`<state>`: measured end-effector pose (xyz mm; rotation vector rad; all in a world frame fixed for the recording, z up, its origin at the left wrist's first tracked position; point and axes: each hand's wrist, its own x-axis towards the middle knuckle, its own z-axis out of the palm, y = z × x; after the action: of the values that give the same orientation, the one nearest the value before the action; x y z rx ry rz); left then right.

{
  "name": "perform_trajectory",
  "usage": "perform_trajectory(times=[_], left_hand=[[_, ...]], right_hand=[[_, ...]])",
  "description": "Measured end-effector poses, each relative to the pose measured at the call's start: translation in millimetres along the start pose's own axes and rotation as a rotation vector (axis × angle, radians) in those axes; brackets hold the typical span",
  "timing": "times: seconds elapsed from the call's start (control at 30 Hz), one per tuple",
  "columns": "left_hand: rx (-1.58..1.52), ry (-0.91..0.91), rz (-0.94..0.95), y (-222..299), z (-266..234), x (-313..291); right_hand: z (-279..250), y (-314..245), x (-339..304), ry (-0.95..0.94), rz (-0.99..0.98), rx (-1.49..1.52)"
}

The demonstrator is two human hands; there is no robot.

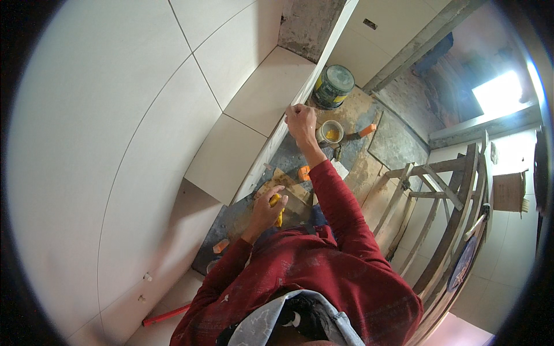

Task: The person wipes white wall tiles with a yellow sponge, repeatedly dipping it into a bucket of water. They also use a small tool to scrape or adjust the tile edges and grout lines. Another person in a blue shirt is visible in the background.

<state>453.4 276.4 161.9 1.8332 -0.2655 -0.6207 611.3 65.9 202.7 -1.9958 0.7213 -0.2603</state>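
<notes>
My right hand (301,122) reaches far forward, its fingers curled closed against the front edge of a white tiled ledge (231,153). Whatever those fingers hold, if anything, is hidden. Closer to my body, my left hand (268,212) is wrapped round a yellow tool (278,203), most of it covered by the palm and fingers. That hand is below the near corner of the ledge, apart from it. Just beyond my right wrist stands a small pale tub (330,132) with yellow stuff inside.
A dark lidded bucket (334,86) stands at the ledge's far end. An orange-handled tool (365,131) and an orange object (304,173) lie on the dirty floor. To the right rises a wooden trestle (444,196). A red bar (166,314) lies at lower left. Tiled wall (115,115) fills the left.
</notes>
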Motion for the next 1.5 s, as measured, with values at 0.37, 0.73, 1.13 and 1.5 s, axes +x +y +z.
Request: perform_trajectory(times=[0.37, 0.73, 1.13, 1.5], left_hand=[[0.02, 0.039, 0.024, -4.5, -9.5, -5.1], [0.041, 0.073, 0.015, -4.5, -12.6, -11.8], [-0.047, -0.019, 0.009, 0.0, -1.8, -1.4], [0.035, 0.039, -0.005, -18.2, -5.1, -12.1]], right_hand=[[-4.3, -1.8, 8.3, 0.079, -0.045, -0.017], [-2.0, -6.8, -21.7, 0.023, -0.138, -0.038], [8.7, 0.3, -96.5, -0.261, -0.137, 0.151], [-21.3, 11.9, 7.6, -0.05, -0.007, 0.582]])
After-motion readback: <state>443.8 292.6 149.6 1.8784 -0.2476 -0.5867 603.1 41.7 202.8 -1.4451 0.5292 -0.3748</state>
